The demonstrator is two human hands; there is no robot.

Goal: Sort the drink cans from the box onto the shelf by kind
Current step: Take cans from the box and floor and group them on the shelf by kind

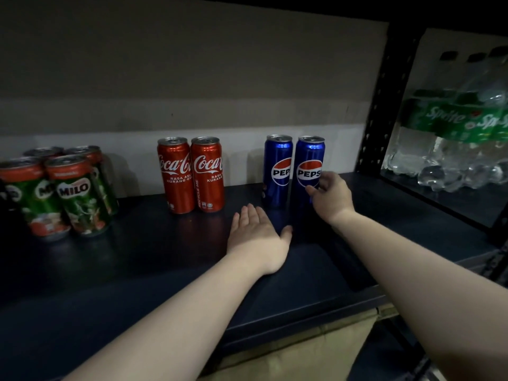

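Dark shelf (143,243) carries Milo cans (79,193) at its left edge, two Coca-Cola cans (192,174) mid-back, two Pepsi cans (277,171) rightward; right hand (331,196) grips the right Pepsi can (309,166), left hand (258,237) lies open, flat.

Right hand (331,195) grips the right Pepsi can (310,163).

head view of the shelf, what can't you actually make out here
- The box of cans: only a tan corner shows below the shelf; its contents are hidden.
- Back Milo cans: labels blocked by the front pair.
- Right Pepsi can: its lower right side is covered by the right hand, so the grip is unclear.
- Sprite bottles: cut off by the right edge, count unknown.
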